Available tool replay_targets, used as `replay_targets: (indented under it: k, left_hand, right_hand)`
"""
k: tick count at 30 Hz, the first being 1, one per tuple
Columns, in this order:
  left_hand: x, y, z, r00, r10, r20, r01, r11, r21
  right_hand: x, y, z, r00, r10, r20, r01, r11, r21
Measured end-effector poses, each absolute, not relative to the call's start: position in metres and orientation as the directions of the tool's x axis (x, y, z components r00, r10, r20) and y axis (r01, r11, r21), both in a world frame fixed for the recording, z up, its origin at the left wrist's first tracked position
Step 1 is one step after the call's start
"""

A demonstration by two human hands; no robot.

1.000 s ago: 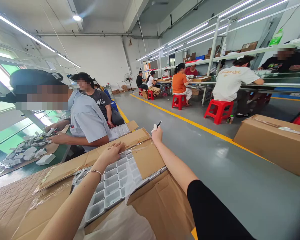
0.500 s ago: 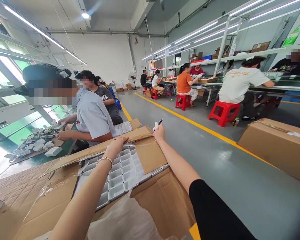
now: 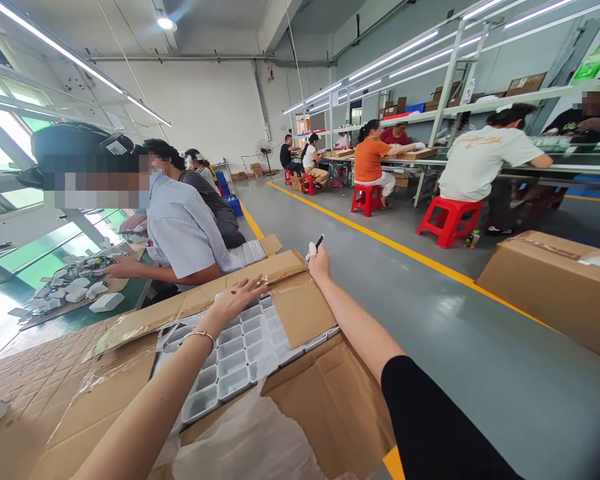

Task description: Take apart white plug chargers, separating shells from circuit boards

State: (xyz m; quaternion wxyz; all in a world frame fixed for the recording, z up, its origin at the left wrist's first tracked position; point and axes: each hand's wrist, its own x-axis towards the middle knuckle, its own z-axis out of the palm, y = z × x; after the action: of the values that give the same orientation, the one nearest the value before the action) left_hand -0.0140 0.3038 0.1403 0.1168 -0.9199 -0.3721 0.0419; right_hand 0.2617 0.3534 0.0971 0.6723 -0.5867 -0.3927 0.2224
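Left fingers (image 3: 254, 287) lie splayed open on the film-wrapped cardboard flap (image 3: 260, 270); right fingers (image 3: 313, 255) close around a black marker (image 3: 320, 241). Below them, a grey compartment tray (image 3: 233, 383) sits in the open carton (image 3: 330, 413); further off, a co-worker's hand (image 3: 117, 268) reaches white parts (image 3: 77, 277).

left hand (image 3: 235, 300) spread open, co-worker's far hand (image 3: 133, 223) lifted
left hand's fingers now splayed and reaching further right over the grey plastic compartment tray (image 3: 233, 353), no longer curled on the cardboard flap (image 3: 240, 283). Blue-grey-shirted co-worker's far hand has risen away from the heap of grey and white parts (image 3: 75, 277). Third seated person (image 3: 194, 160) now showing past the dark T-shirt.
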Motion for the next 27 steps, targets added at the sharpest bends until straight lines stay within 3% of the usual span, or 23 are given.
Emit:
replay_targets:
  k: [12, 20, 27]
  left_hand:
    - [0.003, 0.303, 0.154, 0.65, 0.756, 0.083, 0.734, -0.595, -0.327]
    - [0.02, 0.309, 0.142, 0.596, 0.791, 0.138, 0.791, -0.549, -0.27]
    - [0.022, 0.323, 0.148, 0.624, 0.779, 0.064, 0.776, -0.608, -0.17]
  right_hand:
    - [0.265, 0.353, 0.096, 0.654, 0.699, 0.289, 0.233, 0.178, -0.956]
    - [0.269, 0.357, 0.092, 0.712, 0.696, 0.097, 0.076, 0.06, -0.995]
    - [0.267, 0.357, 0.092, 0.69, 0.72, -0.074, -0.081, -0.025, -0.996]
